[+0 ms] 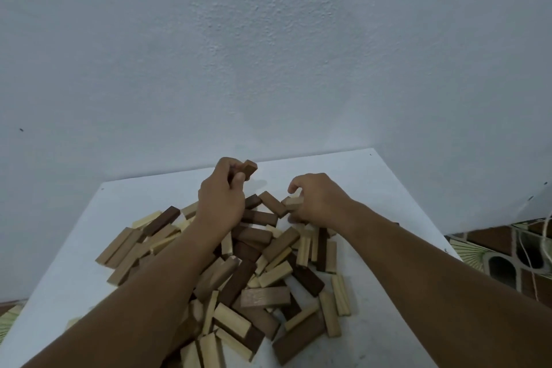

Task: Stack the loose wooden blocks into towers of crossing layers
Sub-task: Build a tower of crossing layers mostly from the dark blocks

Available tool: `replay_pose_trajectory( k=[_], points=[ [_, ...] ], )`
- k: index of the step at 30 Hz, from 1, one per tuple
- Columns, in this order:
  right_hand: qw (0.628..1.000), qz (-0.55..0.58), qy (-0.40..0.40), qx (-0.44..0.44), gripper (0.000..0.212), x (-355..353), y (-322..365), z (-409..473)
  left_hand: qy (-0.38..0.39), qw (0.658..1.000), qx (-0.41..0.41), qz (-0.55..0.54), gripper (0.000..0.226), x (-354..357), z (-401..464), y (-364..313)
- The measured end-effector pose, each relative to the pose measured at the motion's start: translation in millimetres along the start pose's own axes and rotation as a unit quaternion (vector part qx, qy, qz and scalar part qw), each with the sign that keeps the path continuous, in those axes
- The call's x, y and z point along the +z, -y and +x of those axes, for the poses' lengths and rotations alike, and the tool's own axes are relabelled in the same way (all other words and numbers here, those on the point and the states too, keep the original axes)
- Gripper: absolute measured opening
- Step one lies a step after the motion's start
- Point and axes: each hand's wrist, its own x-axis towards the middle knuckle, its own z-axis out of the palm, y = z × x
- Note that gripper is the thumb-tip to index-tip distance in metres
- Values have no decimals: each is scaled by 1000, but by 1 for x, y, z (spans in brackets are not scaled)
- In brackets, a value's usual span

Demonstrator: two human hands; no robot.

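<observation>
A heap of loose wooden blocks (254, 284), pale, mid-brown and dark, lies scattered over the white table (367, 176). My left hand (221, 197) is raised at the heap's far edge and grips a brown block (249, 168) that sticks out above its fingers. My right hand (313, 200) sits low at the far right of the heap, its fingers curled round a pale block (294, 203). A dark block (273, 203) lies between the two hands. No tower stands anywhere in view.
A pale textured wall (268, 54) rises right behind the table's far edge. To the right, past the table's edge, are patterned floor tiles, a brick block with holes (507, 266) and a hanging cord (537, 248).
</observation>
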Motion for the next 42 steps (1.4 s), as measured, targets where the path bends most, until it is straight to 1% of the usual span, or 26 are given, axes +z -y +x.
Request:
replay_pose_trajectory(
  k=[1,3,5,6,8,10,11,12,14,15,18,20,22,24,25,28,30,32,34,36,37,40,42],
  points=[
    [1000,-12,-9,3,54,2,3,1,2,1000,0,-5,16,-6,-5,-1],
    [999,6,-40,4,40,4,7,1,6,1000,0,-11,17,-15,-17,-5],
    [995,70,-77,7,23,2,9,-7,7,1000,1,-26,16,-23,-30,-12],
    [990,108,-92,11,19,-2,10,-12,5,999,3,-35,16,-25,-37,-18],
    [981,161,-105,16,21,-13,9,-33,8,998,-2,-68,14,-30,-55,-34],
    [976,192,-101,26,25,-25,6,-61,39,991,-30,-128,11,-28,-75,-52],
    [976,190,-100,29,25,-29,3,-77,54,988,-36,-142,10,-26,-86,-59],
    [979,175,-103,32,23,-33,-1,-93,62,988,-25,-136,8,-23,-96,-66],
    [982,148,-102,50,10,-34,-15,-128,90,989,-4,-117,6,-13,-118,-76],
    [984,139,-95,63,8,-32,-23,-146,113,987,-2,-113,5,-7,-130,-81],
    [986,87,-91,106,20,-22,-49,-188,136,989,34,-54,6,15,-165,-88],
    [984,69,-100,129,22,-14,-62,-207,158,986,25,-51,11,32,-184,-93],
    [981,76,-113,135,26,-8,-70,-220,185,982,6,-47,16,46,-197,-101],
    [978,97,-136,129,37,-6,-76,-231,187,981,-8,-48,19,58,-206,-106],
    [974,112,-148,127,36,-6,-79,-235,177,983,-16,-54,21,63,-209,-108],
    [970,106,-178,126,4,-14,-84,-248,115,992,-31,-44,27,68,-212,-109],
    [973,91,-176,116,15,-15,-90,-251,95,994,-43,-26,25,65,-208,-108],
    [978,58,-180,93,18,-14,-94,-250,91,994,-53,-7,23,62,-204,-108],
    [978,34,-185,93,22,-12,-97,-247,90,994,-68,3,23,62,-200,-106],
    [973,51,-194,113,39,-9,-99,-244,95,992,-80,8,21,64,-198,-105],
    [971,63,-198,118,43,-8,-100,-241,101,992,-81,9,19,65,-197,-105],
    [969,79,-210,107,39,-5,-100,-238,126,989,-66,38,18,69,-196,-107],
    [969,88,-207,100,36,-4,-100,-238,136,988,-37,58,19,71,-196,-106]
  ],
)
